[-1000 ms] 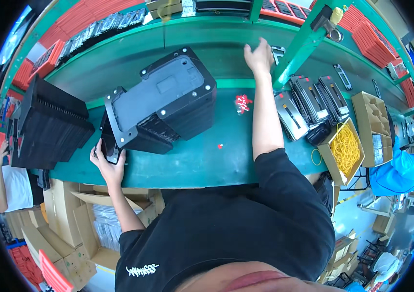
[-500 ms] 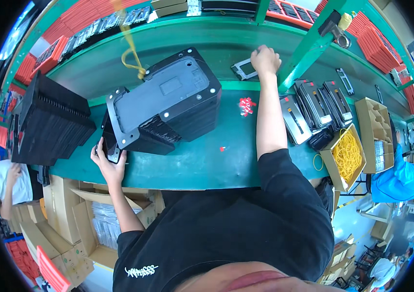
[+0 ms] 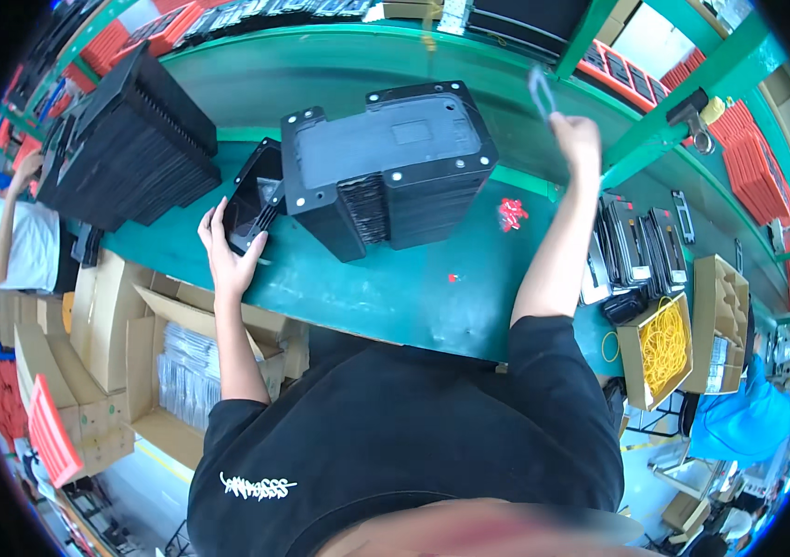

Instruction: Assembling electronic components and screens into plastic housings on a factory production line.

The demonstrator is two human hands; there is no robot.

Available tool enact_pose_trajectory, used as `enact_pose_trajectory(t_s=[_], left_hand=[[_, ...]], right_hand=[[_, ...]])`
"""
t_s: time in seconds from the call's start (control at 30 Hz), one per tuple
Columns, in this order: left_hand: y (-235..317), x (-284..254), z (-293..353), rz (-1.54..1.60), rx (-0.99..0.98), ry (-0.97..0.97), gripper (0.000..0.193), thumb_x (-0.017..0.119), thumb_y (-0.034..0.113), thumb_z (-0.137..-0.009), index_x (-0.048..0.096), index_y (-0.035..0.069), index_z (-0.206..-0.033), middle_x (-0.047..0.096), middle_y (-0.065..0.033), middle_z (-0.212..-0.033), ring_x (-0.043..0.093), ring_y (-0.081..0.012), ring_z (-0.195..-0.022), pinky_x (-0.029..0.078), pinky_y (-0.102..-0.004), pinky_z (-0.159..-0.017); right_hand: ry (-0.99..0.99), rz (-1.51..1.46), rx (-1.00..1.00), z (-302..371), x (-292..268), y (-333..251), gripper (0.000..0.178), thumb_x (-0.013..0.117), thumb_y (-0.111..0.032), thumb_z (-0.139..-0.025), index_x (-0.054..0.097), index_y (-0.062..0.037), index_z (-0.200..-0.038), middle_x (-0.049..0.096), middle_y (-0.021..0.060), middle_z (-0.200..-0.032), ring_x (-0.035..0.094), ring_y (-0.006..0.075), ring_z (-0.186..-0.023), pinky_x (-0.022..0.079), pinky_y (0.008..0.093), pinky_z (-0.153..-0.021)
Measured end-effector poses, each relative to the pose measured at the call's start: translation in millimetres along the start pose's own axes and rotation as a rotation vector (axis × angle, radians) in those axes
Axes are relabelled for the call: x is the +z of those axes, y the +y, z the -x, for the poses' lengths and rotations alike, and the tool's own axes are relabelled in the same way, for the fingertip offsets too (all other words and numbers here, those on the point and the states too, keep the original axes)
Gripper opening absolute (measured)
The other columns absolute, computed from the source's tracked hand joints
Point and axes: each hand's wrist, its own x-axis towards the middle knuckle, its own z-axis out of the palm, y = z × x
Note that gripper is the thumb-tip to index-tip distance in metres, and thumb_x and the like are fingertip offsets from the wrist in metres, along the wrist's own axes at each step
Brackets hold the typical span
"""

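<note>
A stack of black plates [image 3: 441,200], with a grey phone-shaped recess in its top plate, stands at the middle of the green bench. Just left of it, a black tray [image 3: 254,190] with a glossy dark inside lies tilted. My left hand [image 3: 230,258] grips that tray's near end between thumb and fingers. Beyond the stack to the right, my right hand [image 3: 577,147] is raised in a closed grip. From it sticks up a thin, pale rectangular frame [image 3: 541,93], blurred by motion. Small red pieces [image 3: 511,214] lie between the stack and my right forearm.
Another tall stack of black plates [image 3: 135,148] fills the left. At right are dark phone-like panels [image 3: 632,243], a box of yellow rubber bands [image 3: 662,348] and a divided carton [image 3: 718,320]. A green post [image 3: 664,139] rises beside my right hand. Two people work nearby.
My right hand has lifted the frame off the back of the bench into the air. My left hand still grips the black tray. The whole view has shifted with my head.
</note>
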Motion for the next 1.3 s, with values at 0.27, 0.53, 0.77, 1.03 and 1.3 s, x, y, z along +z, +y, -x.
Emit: enact_pose_trajectory(t_s=[0.27,0.53,0.77,1.03,1.3], left_hand=[[78,-19,-43,0.388,0.415,0.089,0.11,0.079,0.058,-0.072,0.034,0.003,-0.157,0.043,-0.0224,-0.153,0.042,-0.0365,-0.142,0.034,-0.0467,-0.118],[188,-44,-69,0.367,0.517,-0.177,0.109,0.092,0.045,-0.064,0.04,0.012,-0.154,0.049,-0.0187,-0.144,0.052,-0.0353,-0.132,0.044,-0.0464,-0.11],[189,-47,-71,0.331,0.46,-0.244,0.1,0.093,0.045,-0.063,0.048,0.013,-0.146,0.05,-0.0169,-0.139,0.053,-0.0366,-0.131,0.046,-0.0465,-0.106],[180,-46,-71,0.248,0.522,-0.244,0.086,0.094,0.048,-0.062,0.06,0.017,-0.135,0.049,-0.0184,-0.14,0.053,-0.0373,-0.131,0.048,-0.046,-0.105],[188,-59,-76,0.184,0.551,-0.337,0.083,0.094,0.044,-0.064,0.06,0.015,-0.134,0.047,-0.0206,-0.142,0.055,-0.0378,-0.127,0.049,-0.044,-0.104]], right_hand=[[0.023,-0.356,-0.506,168,-60,-177,0.027,0.072,-0.023,-0.086,0.075,0.0026,-0.091,0.072,0.0085,-0.074,0.068,0.0124,-0.069,0.053,0.0284,-0.068],[0.116,0.277,-0.645,194,-12,-217,0.019,0.073,-0.02,-0.082,0.076,-0.0031,-0.089,0.073,0.0147,-0.078,0.072,0.0287,-0.073,0.057,0.0388,-0.073],[0.152,0.33,-0.724,193,-10,-220,0.027,0.077,-0.027,-0.08,0.076,-0.004,-0.095,0.074,0.0154,-0.084,0.072,0.0317,-0.079,0.057,0.0411,-0.079],[0.084,0.335,-0.765,154,-23,-204,0.059,0.082,-0.039,-0.079,0.066,-0.0091,-0.127,0.07,0.0179,-0.116,0.068,0.0343,-0.107,0.053,0.0438,-0.093],[-0.125,0.27,-0.675,138,-17,-198,0.062,0.08,-0.045,-0.082,0.064,-0.009,-0.13,0.067,0.0192,-0.126,0.065,0.0352,-0.115,0.051,0.044,-0.097]])
